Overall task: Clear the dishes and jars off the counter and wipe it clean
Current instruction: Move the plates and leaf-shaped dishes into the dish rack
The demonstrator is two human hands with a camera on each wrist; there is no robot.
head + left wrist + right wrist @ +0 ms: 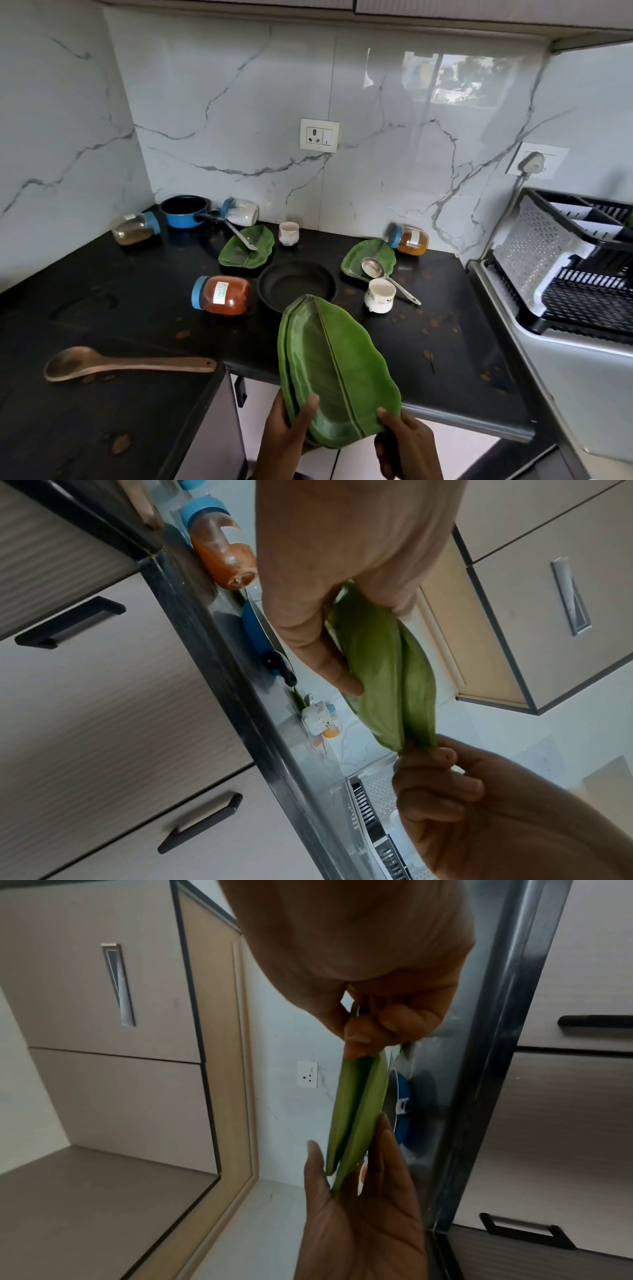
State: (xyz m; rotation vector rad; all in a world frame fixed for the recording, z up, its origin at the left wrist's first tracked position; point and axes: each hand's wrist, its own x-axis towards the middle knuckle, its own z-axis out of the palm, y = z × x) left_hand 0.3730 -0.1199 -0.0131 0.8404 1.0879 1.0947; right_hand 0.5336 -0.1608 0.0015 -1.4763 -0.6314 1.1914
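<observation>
Two green leaf-shaped plates (337, 370) are stacked and held tilted above the counter's front edge. My left hand (294, 421) grips their near left rim, thumb on top; in the left wrist view the thumb (329, 666) presses on the stack (387, 669). My right hand (397, 431) pinches the near right end, seen in the right wrist view as my fingers (373, 1031) closed on the plates' tip (356, 1110). On the black counter (102, 308) lie a red jar (222, 295), an orange jar (410, 240), a brown jar (136, 228) and a white jar (240, 210).
A black pan (296, 285), two more green plates (246, 247) (369, 262) with a spoon and a ladle, two white cups (379, 295) (288, 233), a blue saucepan (185, 211) and a wooden spoon (126, 363) remain. A dish rack (579, 270) stands at right.
</observation>
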